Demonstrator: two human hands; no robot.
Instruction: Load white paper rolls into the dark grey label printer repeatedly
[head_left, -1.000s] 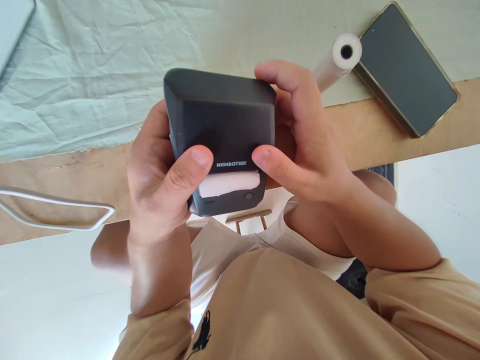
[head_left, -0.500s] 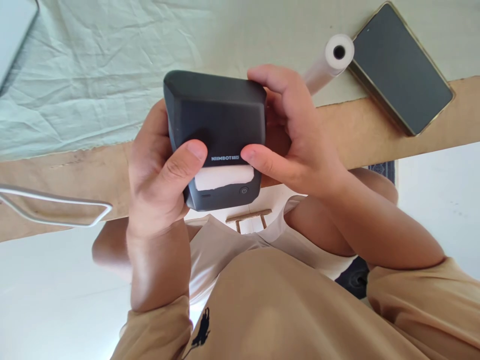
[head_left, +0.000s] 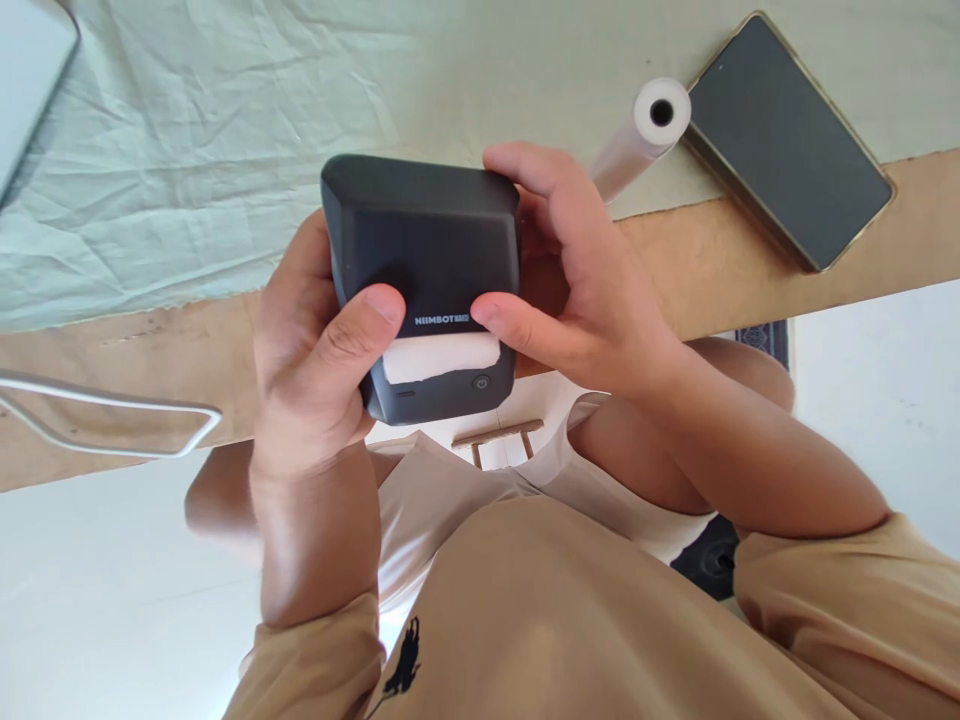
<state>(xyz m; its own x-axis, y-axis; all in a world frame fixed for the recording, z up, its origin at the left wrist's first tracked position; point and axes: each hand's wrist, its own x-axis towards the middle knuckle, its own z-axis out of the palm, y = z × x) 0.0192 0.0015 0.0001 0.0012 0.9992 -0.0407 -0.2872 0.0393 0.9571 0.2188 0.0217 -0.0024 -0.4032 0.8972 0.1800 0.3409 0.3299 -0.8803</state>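
Note:
Both hands hold a small black label printer (head_left: 424, 250) with white lettering, above the table's wooden edge. My left hand (head_left: 311, 350) wraps its left side, thumb pressed on the front next to the lettering. My right hand (head_left: 577, 280) grips the right side, its thumb on the front and its fingers curled over the top corner. A strip of white paper (head_left: 441, 356) shows in the slot just below both thumbs. A round button sits under the paper at the right.
A white paper roll (head_left: 637, 135) and a dark phone (head_left: 787, 140) lie on the pale green cloth (head_left: 187, 150) at the right. A grey wire loop (head_left: 112, 420) rests on the wooden table edge (head_left: 750, 260) at the left. A laptop corner (head_left: 26, 70) shows top left.
The printer and both hands have shifted slightly left and down in view. The grip is the same.

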